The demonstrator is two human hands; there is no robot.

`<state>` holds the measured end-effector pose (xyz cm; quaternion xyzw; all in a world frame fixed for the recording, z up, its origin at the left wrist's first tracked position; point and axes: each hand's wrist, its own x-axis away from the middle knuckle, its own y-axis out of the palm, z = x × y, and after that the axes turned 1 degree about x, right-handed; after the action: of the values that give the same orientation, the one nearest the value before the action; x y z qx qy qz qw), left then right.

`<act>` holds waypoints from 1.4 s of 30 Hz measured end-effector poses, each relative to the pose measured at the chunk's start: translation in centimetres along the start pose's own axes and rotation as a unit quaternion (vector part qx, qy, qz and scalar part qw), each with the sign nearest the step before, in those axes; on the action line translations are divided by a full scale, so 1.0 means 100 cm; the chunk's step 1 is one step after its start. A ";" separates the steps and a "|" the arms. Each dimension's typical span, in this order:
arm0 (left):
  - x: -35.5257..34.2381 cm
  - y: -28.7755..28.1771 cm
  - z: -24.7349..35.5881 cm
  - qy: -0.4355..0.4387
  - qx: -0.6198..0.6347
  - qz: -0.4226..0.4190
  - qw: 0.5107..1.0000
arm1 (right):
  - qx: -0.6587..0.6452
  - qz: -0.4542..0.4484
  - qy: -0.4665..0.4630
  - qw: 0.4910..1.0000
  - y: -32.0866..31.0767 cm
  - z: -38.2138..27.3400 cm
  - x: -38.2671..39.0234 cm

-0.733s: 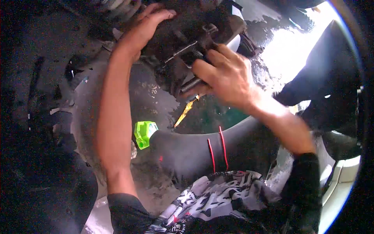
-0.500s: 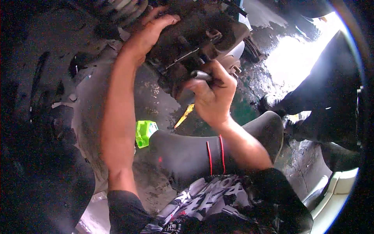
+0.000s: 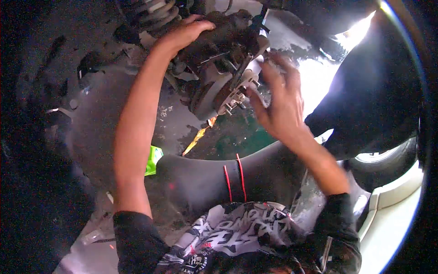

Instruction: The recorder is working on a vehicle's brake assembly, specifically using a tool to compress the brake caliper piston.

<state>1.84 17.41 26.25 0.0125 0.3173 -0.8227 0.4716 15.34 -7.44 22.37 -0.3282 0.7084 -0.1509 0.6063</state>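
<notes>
A dark, dirty wheel hub and brake assembly (image 3: pixel 214 86) hangs in the upper middle, with bare studs (image 3: pixel 230 107) on its right face. My left hand (image 3: pixel 187 34) reaches up to the assembly's top left, its fingers curled over the upper part; the far fingertips are partly hidden. Just right of the studs is my right hand (image 3: pixel 285 102), smeared by motion, with thumb and fingers spread and nothing visible between them. The thumb comes close to the hub face; whether it touches I cannot tell.
A coil spring (image 3: pixel 157 16) stands above my left hand. Below the hub lie a yellow strip (image 3: pixel 195 140) and a bright green object (image 3: pixel 153 160) on the floor. My dark trouser leg (image 3: pixel 200 176) crosses below. At right are a wheel (image 3: pixel 383 162) and a pale body panel (image 3: pixel 394 205).
My right hand has left the dark cylindrical piece it gripped at the hub, moved right and spread its fingers. That piece no longer shows. My left hand stays on the assembly; the view has shifted.
</notes>
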 end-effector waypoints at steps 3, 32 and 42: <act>-0.016 0.000 -0.010 0.013 -0.012 -0.038 0.999 | 0.233 -0.130 -0.305 0.914 -0.017 -0.012 -0.018; -0.007 -0.011 0.000 -0.016 0.016 -0.010 1.000 | -0.074 0.156 -0.079 0.982 0.082 0.011 -0.055; -0.024 -0.018 -0.043 -0.018 -0.001 -0.012 1.000 | 0.008 0.013 -0.197 0.980 0.052 0.015 -0.060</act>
<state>0.57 22.15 24.49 -0.0067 0.3097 -0.8283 0.4669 15.65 0.58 23.47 -0.3373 0.5777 -0.0814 0.7388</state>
